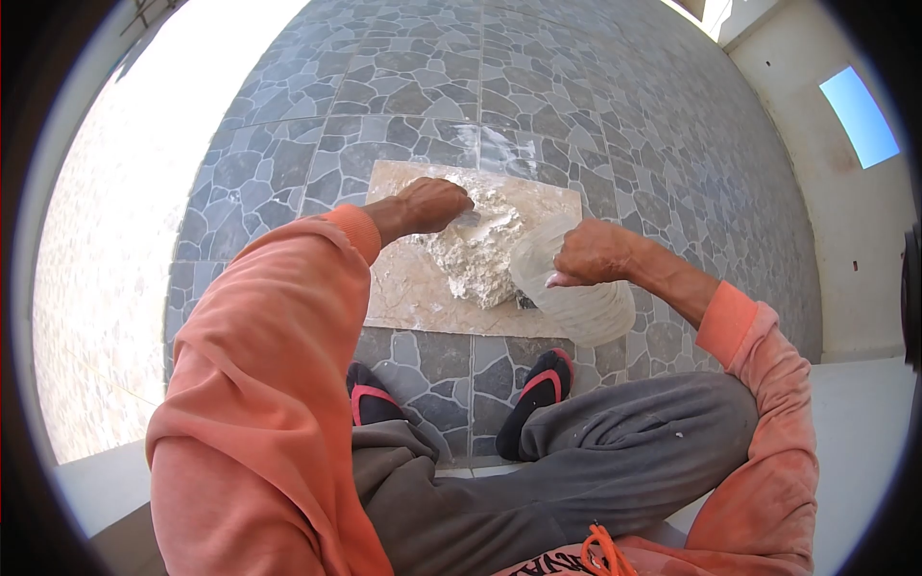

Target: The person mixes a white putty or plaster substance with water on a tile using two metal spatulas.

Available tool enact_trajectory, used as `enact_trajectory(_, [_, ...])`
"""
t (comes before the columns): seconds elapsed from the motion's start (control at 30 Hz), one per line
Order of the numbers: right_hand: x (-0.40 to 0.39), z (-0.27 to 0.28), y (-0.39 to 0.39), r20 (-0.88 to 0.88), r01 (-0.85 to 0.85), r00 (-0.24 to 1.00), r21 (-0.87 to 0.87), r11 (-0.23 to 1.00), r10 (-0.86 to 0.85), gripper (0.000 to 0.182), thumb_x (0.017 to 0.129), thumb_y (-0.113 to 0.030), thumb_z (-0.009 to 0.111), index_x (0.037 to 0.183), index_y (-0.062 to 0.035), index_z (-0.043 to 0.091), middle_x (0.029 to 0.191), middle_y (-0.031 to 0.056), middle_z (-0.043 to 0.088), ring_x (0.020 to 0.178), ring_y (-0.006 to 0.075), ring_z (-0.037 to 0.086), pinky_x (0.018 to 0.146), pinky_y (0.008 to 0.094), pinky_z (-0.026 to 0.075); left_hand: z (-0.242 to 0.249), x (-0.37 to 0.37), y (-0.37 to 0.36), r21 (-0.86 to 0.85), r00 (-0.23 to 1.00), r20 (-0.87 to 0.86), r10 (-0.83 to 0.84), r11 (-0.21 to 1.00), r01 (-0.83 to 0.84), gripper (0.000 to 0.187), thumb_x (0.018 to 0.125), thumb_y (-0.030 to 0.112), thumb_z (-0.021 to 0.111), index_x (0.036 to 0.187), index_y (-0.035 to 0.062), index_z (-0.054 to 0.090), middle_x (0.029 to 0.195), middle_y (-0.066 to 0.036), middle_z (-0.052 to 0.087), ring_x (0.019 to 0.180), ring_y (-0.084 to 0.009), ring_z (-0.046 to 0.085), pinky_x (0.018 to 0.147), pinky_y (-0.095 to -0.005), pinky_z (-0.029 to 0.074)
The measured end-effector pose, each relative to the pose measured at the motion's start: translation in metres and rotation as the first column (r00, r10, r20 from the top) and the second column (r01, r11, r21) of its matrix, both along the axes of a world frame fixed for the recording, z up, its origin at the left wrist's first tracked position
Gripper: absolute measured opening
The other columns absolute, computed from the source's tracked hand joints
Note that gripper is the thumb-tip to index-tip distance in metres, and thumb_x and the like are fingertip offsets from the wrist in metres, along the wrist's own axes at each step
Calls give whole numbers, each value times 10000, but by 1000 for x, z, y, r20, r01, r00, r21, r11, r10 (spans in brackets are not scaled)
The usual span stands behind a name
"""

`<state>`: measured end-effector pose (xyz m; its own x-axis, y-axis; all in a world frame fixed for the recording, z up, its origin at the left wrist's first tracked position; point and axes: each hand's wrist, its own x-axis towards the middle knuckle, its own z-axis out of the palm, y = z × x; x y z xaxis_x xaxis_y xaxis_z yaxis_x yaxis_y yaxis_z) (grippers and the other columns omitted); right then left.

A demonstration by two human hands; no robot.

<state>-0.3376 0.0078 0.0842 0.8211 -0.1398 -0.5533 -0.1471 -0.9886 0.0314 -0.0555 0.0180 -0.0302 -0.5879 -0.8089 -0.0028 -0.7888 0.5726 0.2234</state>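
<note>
A heap of white, lumpy powder or paste (pixel 483 252) lies on a beige marbled tile (pixel 403 298) on the floor. My left hand (pixel 434 204) is closed over the heap's upper left side. A small greyish edge shows by its fingers, but what it holds is mostly hidden. My right hand (pixel 591 252) is closed on the rim of a translucent whitish plastic bowl (pixel 595 312). The bowl is tilted beside the heap and overlaps the tile's right edge. Its inside cannot be made out clearly.
Grey stone-patterned floor tiles (pixel 403 86) surround the board-like tile, with white smears (pixel 504 144) beyond it. My feet in dark and red footwear (pixel 543 384) are close to its near edge. A pale wall (pixel 797 125) stands at the right; bright sunlit floor (pixel 106 269) lies left.
</note>
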Motion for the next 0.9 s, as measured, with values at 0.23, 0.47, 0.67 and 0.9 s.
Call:
enact_trajectory(0.23, [5,-1,0,22,-10,1000,12,1000,10,530,965,-484,505,709,-50,668,667,160,659,717,368,670,657,460,531,4,5,-4,-31,1000,-7,1,1000,-1,125,864,-1,574,932,33,673,946,-161,695,917,-350,678,788,-463,540])
enact_trajectory(0.47, [13,2,3,-1,-8,1000,11,1000,8,526,963,-483,512,714,-47,670,666,160,659,713,370,666,654,462,523,8,9,-4,-35,1000,-1,23,999,-23,151,865,-19,570,956,34,678,953,-157,700,920,-346,681,790,-462,544])
enact_trajectory(0.67, [17,5,5,-2,-15,1000,3,1000,15,535,965,-486,510,712,-41,668,671,160,663,714,368,667,653,458,524,8,11,-5,-41,999,-18,30,999,-30,180,867,-18,568,991,41,685,985,-159,704,931,-345,684,788,-460,547])
enact_trajectory(0.9, [20,6,5,8,-10,1000,9,1000,10,543,965,-491,506,710,-39,667,667,162,662,699,369,665,651,459,523,13,3,2,18,998,-29,49,999,-49,171,838,-22,558,957,35,668,1000,-176,693,996,-360,669,835,-467,544])
